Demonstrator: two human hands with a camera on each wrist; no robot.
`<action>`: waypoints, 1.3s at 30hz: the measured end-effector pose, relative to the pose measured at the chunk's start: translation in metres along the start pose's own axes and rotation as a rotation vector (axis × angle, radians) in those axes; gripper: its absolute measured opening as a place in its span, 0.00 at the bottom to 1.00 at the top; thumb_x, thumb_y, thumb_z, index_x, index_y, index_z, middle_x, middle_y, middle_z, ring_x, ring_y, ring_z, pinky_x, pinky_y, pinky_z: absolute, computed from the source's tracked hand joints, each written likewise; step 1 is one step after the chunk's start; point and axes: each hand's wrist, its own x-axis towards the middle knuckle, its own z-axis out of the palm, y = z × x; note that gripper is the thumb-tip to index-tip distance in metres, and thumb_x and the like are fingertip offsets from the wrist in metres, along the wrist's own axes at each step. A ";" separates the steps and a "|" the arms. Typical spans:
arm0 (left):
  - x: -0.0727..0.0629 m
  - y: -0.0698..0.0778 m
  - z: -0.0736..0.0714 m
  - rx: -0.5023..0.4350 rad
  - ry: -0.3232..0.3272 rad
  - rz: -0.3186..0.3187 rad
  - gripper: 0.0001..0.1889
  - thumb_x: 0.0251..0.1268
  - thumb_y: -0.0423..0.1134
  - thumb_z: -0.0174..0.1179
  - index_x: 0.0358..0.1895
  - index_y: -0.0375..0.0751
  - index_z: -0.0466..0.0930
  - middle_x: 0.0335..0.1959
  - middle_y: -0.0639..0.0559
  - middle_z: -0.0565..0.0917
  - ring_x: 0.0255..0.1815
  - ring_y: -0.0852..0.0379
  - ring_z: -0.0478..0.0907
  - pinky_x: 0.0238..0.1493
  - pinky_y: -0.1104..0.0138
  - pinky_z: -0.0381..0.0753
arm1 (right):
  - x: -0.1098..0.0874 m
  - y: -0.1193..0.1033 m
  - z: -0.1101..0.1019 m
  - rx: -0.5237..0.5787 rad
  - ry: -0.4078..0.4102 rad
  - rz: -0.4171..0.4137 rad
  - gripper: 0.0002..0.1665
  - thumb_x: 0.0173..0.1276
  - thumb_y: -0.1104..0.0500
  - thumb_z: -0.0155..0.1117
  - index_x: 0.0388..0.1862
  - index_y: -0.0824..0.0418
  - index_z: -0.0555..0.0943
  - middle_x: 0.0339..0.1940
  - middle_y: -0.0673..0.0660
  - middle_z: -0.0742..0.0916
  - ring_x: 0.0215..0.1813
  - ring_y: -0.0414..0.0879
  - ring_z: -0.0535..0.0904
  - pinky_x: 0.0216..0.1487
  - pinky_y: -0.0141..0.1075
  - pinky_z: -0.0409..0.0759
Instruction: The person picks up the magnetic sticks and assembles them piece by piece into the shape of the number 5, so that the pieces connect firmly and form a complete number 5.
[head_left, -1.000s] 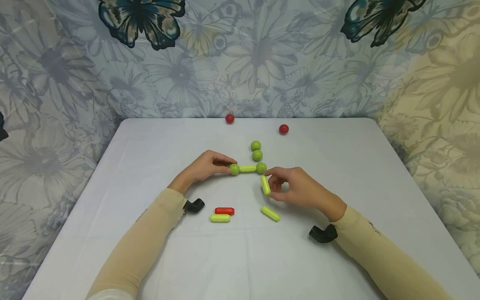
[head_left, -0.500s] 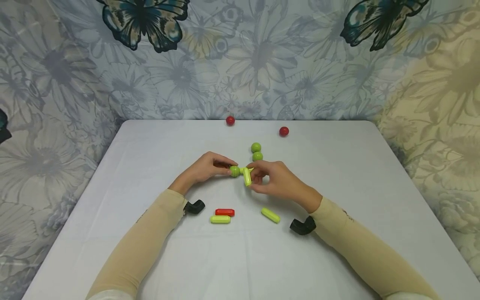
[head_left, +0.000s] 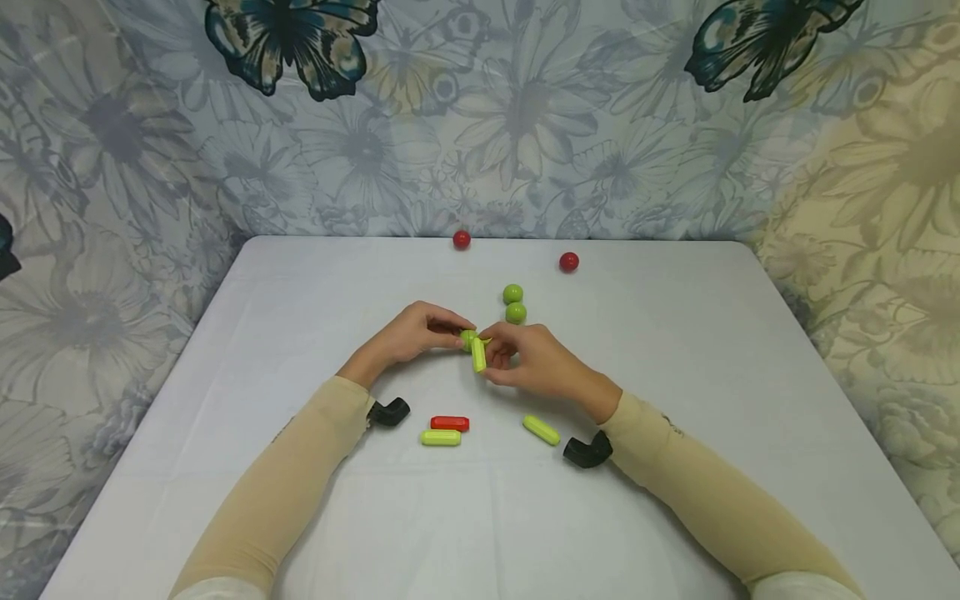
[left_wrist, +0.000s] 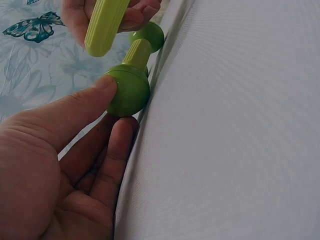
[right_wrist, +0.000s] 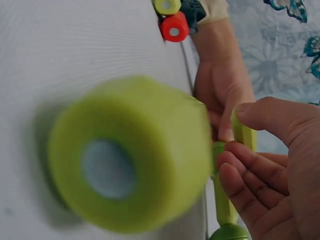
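My left hand (head_left: pixel 412 333) pinches a green ball (left_wrist: pixel 129 92) between thumb and fingers at the near end of a joined piece. From that ball a yellow-green stick (left_wrist: pixel 137 54) runs to a second green ball (left_wrist: pixel 151 36), largely hidden behind my right hand in the head view. My right hand (head_left: pixel 538 360) holds another yellow-green stick (head_left: pixel 478 356) between thumb and fingertips, tilted upright just in front of the left-hand ball. Whether that stick touches the ball cannot be told.
Two green balls (head_left: pixel 515 312) sit together beyond the hands. Farther back lie two red balls (head_left: pixel 568 262), apart. Nearer, a red stick (head_left: pixel 450 423) lies against a yellow-green stick (head_left: pixel 440 437). Another loose yellow-green stick (head_left: pixel 541 430) lies by the right wrist's black mount (head_left: pixel 588 450).
My right hand has moved left with its stick, from beside the right ball to the left one, now covering the joined stick. My left hand has stayed put.
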 end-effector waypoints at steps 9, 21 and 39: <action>0.000 0.000 0.000 -0.005 -0.001 -0.014 0.15 0.72 0.33 0.74 0.59 0.41 0.92 0.55 0.52 0.91 0.59 0.54 0.86 0.64 0.59 0.81 | 0.001 0.000 0.010 -0.013 -0.011 0.025 0.28 0.67 0.60 0.83 0.63 0.63 0.83 0.37 0.42 0.88 0.38 0.37 0.83 0.43 0.35 0.85; 0.000 -0.001 -0.001 -0.002 0.003 -0.011 0.14 0.71 0.34 0.75 0.57 0.42 0.93 0.54 0.52 0.91 0.59 0.54 0.86 0.64 0.58 0.81 | 0.001 -0.005 0.016 -0.046 0.017 0.072 0.27 0.66 0.57 0.85 0.60 0.63 0.85 0.38 0.43 0.91 0.38 0.37 0.83 0.42 0.34 0.85; 0.000 0.000 0.000 -0.009 0.007 -0.014 0.14 0.71 0.33 0.75 0.57 0.41 0.93 0.53 0.53 0.92 0.57 0.54 0.86 0.63 0.59 0.81 | 0.000 -0.005 0.020 -0.039 0.042 0.057 0.21 0.65 0.59 0.86 0.51 0.58 0.84 0.38 0.44 0.91 0.37 0.37 0.84 0.41 0.35 0.85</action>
